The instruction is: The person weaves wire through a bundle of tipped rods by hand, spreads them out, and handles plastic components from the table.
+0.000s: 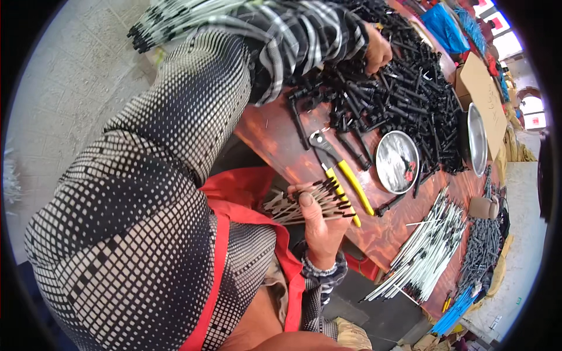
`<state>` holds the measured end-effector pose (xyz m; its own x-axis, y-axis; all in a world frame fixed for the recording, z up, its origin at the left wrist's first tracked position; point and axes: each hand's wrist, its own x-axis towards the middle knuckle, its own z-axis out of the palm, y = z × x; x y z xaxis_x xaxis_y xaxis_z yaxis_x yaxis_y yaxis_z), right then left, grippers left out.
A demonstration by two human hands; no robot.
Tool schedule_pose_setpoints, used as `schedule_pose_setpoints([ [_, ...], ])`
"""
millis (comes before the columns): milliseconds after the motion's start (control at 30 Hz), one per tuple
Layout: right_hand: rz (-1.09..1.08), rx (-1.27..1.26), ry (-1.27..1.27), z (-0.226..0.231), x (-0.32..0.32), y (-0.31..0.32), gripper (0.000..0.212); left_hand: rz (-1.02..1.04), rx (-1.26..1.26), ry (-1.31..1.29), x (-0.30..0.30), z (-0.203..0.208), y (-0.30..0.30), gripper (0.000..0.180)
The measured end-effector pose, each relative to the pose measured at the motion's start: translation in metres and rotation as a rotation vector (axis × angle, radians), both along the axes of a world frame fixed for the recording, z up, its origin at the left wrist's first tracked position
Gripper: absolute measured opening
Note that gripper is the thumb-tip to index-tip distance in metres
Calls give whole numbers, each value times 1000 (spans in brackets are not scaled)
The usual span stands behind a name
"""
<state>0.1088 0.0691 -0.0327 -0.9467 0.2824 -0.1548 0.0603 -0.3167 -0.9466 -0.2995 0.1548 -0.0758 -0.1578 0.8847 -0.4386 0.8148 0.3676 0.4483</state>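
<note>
My right hand (323, 225) is closed around a bundle of thin pale rods with black ends (333, 196), thumb laid across them. It sits at the near edge of the table. My left hand (377, 51) reaches far out, its fingers curled down into a big heap of black plastic parts (404, 93). What those fingers hold, if anything, is hidden. Between the heap and my right hand lie pliers with yellow handles (355, 187). Beside them stands a round metal bowl (393, 155) with small red pieces inside.
Right of the bowl lies a pile of white rods (424, 245); beyond it are dark grey parts (483, 251) and blue rods (456, 310). A second metal bowl (478, 140) leans on its side by a cardboard box (483, 99). More pale rods (175, 26) lie at upper left.
</note>
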Motion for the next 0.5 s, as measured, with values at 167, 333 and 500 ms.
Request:
schedule_pose_setpoints([
  [167, 25, 14, 1, -8, 1, -1, 19, -23, -10, -190, -4, -6, -14, 44],
  [333, 22, -4, 4, -6, 2, -2, 19, -11, 36, -178, 6, 0, -18, 53],
  [500, -15, -10, 38, -8, -3, -5, 18, -110, 26, -18, 15, -3, -14, 52],
])
